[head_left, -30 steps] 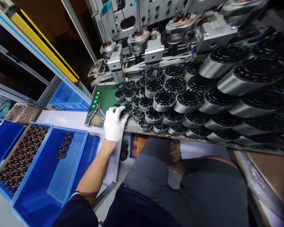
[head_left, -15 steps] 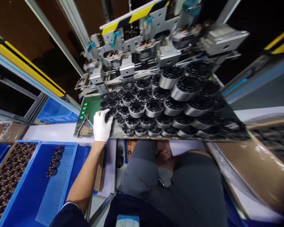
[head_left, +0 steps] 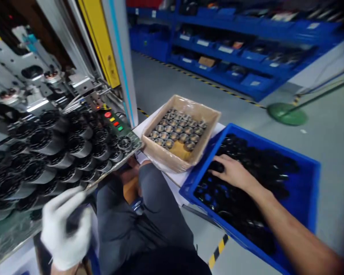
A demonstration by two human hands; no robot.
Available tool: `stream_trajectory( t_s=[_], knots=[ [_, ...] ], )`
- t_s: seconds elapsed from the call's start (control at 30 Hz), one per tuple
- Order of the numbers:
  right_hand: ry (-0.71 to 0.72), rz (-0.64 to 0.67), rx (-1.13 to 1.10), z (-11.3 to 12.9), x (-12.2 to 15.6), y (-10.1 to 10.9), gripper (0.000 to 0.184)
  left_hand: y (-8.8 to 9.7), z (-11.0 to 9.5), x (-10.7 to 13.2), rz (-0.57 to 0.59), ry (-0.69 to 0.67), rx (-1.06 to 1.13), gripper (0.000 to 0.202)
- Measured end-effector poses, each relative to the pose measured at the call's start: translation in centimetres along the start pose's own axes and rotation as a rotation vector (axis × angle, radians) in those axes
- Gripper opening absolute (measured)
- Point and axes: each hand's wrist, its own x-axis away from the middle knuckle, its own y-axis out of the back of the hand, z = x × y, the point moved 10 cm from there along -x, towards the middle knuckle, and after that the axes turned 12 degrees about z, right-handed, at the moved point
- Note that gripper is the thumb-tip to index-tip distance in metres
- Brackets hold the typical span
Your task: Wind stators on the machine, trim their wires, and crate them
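Note:
My left hand [head_left: 64, 227], in a white glove, hovers at the near edge of the machine table [head_left: 5, 233], fingers curled round a dark part I cannot make out. Just beyond it stand several black and silver ring-shaped parts [head_left: 60, 147], packed in rows. My bare right hand [head_left: 232, 172] reaches into a blue bin [head_left: 306, 191] on the right, its fingers spread flat on the black parts [head_left: 263, 168] inside and touching one at the bin's near-left side.
A cardboard box [head_left: 180, 131] lined with plastic holds several silver parts between the table and the bin. Coloured buttons [head_left: 113, 120] sit on the table's right corner. A yellow and grey post [head_left: 111, 49] rises behind. Blue shelving [head_left: 232, 42] lines the far wall.
The view has swung right, away from the left-hand blue bins. My left hand has drawn back from the parts to the table's near edge. My right hand has come into view in the blue bin.

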Motion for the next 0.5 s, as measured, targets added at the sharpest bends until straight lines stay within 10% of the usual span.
stream_trajectory(
  t_s=[0.17,0.33,0.5],
  knots=[
    [-0.068,-0.083,-0.205,-1.4,0.7,2.2,0.042,-14.2,-12.2,-11.8,0.405,-0.271,-0.058,0.024],
    [-0.164,-0.160,-0.607,-3.5,1.9,4.5,0.068,-30.1,-14.1,-20.2,0.912,-0.161,-0.409,0.024],
    [-0.222,-0.261,-0.971,-6.3,2.3,5.7,0.066,-38.8,-12.0,-22.9,1.223,-0.131,-0.556,0.032]
  ],
)
